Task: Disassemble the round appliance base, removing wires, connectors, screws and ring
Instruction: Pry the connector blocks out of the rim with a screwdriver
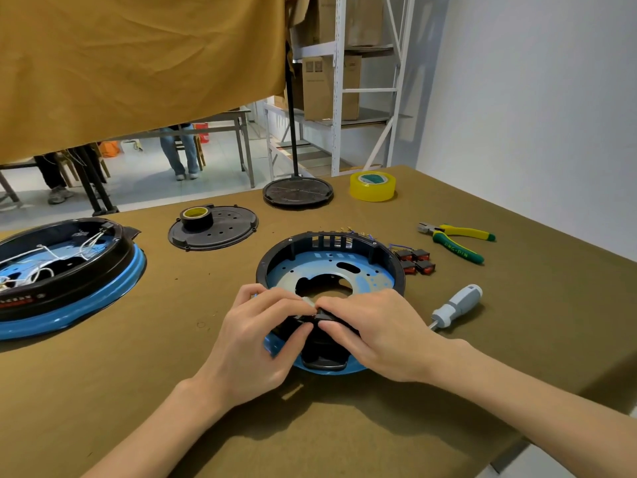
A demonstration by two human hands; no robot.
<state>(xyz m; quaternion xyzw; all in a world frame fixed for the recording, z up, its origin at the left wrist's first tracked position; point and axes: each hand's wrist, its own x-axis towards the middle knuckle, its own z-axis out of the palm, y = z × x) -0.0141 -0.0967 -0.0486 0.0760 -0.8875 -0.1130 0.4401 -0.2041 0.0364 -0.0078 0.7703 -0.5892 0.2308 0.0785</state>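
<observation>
The round appliance base has a matt black plastic ring around a shiny blue-tinted metal plate; under it lies matt olive cloth.

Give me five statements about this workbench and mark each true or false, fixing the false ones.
1. Both hands work at the near rim of the round base. True: the left hand and right hand pinch a small black part there.
2. The screwdriver is in the right hand. False: it lies on the table to the right of the base.
3. The pliers have yellow and green handles. True.
4. The yellow tape roll sits on the perforated black disc. False: it stands on the table cloth near the far edge; a black roll sits on that disc.
5. The second blue-rimmed unit on the left is stripped of its wires. False: white wires are still inside it.
</observation>
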